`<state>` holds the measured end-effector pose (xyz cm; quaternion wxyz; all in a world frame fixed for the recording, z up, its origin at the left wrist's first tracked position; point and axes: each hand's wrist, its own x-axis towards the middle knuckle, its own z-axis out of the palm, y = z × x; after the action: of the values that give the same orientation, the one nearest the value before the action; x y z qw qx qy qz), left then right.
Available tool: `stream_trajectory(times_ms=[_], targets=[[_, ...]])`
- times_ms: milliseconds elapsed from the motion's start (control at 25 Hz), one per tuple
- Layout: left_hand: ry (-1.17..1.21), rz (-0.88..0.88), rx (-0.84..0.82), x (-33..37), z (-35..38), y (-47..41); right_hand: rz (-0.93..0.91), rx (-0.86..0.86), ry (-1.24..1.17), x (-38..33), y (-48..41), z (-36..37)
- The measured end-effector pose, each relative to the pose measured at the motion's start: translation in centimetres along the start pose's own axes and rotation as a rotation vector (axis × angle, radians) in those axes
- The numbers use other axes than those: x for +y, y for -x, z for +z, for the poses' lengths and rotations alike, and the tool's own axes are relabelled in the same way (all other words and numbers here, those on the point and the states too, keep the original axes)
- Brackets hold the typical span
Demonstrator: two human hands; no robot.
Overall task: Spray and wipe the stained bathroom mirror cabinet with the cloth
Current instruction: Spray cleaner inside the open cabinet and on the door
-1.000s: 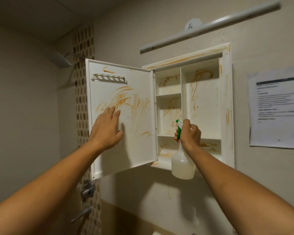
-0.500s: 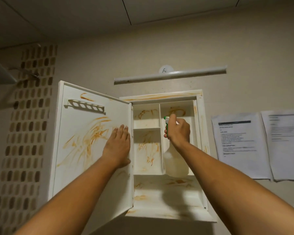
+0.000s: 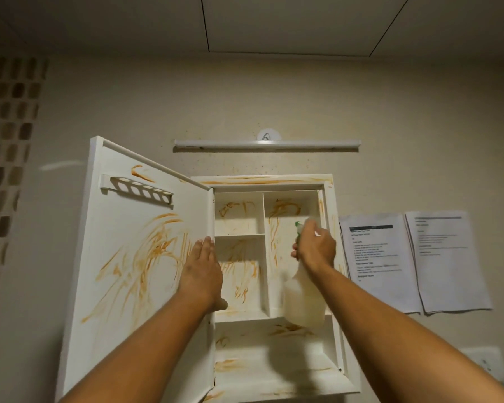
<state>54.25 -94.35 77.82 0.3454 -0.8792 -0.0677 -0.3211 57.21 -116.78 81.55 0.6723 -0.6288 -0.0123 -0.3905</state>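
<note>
Spraying stage, judged: right hand (image 3: 316, 248) grips translucent green-nozzled spray bottle (image 3: 303, 301) before right compartment (image 3: 282, 257) of orange-stained white cabinet (image 3: 274, 179), left hand (image 3: 202, 271) flat on open door (image 3: 134, 271); next calls for trigger squeezes; cloth unseen.

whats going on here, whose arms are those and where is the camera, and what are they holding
There is no machine here: the two arms belong to a person, and the camera sits on that person's head, looking out along the arms. In front is a white wall cabinet with its door swung open to the left; orange stains streak the door and the shelves. The left hand lies flat, fingers straight, against the door's edge. The right hand grips a pale spray bottle with a green nozzle, held in front of the right compartment. Printed sheets hang on the wall to the right. No cloth shows.
</note>
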Motion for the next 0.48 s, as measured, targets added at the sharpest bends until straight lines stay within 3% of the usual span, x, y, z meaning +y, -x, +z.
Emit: stream_trajectory(times_ms=[280, 480], targets=[[0.034, 0.025, 0.023, -0.6, 0.5, 0.2, 0.040, 0.170, 0.145, 1.9, -0.3, -3.3], [0.050, 0.045, 0.007, -0.3, 0.6, 1.1, 0.026, 0.004, -0.036, 4.0, 3.0, -1.8]])
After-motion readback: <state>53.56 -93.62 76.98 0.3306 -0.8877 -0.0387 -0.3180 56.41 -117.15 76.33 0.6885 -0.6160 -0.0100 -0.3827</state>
